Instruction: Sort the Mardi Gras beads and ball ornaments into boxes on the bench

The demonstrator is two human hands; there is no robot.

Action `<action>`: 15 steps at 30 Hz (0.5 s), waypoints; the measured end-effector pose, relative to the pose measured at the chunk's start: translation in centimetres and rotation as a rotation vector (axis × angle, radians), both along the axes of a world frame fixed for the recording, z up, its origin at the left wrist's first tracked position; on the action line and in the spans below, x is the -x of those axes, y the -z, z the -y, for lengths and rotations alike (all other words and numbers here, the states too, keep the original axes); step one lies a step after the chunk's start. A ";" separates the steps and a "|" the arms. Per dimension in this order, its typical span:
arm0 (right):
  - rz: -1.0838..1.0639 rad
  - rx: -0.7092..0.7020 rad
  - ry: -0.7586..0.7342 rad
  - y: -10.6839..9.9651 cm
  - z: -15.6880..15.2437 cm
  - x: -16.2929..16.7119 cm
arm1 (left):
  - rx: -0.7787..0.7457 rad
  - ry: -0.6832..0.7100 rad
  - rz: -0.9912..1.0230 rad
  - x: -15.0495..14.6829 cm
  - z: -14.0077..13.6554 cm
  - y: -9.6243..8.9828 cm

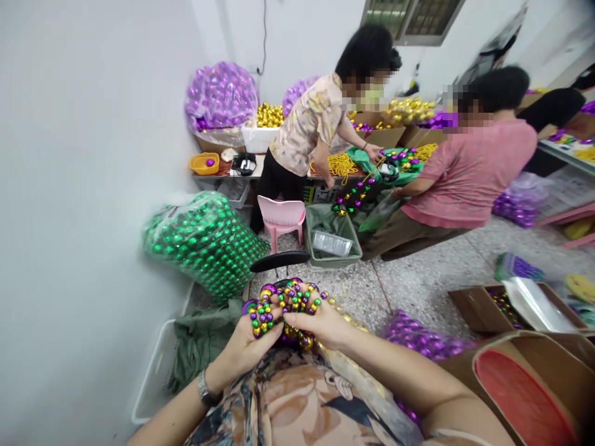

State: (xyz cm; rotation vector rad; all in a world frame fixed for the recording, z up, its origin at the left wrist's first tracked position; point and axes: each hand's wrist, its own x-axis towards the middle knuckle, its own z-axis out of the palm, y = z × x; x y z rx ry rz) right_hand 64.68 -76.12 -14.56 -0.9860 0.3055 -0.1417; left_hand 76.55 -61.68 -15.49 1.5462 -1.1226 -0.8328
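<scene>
Bead strands (297, 298) are clasped by the curled left hand (251, 341) and curled right hand (325, 323).

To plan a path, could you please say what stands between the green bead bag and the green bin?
In the head view, a pink chair stands there, a person's dark trousers behind, a black pad in front.

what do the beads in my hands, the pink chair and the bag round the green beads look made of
Beads: probably plastic with a shiny metallic coating, judging by their bright highlights; glass can't be ruled out.
Pink chair: likely moulded plastic, smooth with a soft sheen and evenly coloured.
Bag: seemingly thin, clear plastic film, since the green beads show through and it looks creased and glossy near the top.
</scene>
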 end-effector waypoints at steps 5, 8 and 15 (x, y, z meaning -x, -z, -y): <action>-0.071 0.226 0.036 0.4 -0.2 -0.3 | -0.037 0.117 0.292 -0.1 0.7 -0.4; -0.088 0.261 0.050 0.9 -0.2 -0.6 | -0.119 0.112 0.237 0.0 0.9 -0.1; -0.096 0.800 -0.067 0.6 0.9 -0.6 | -0.074 0.034 -0.306 0.1 1.7 1.7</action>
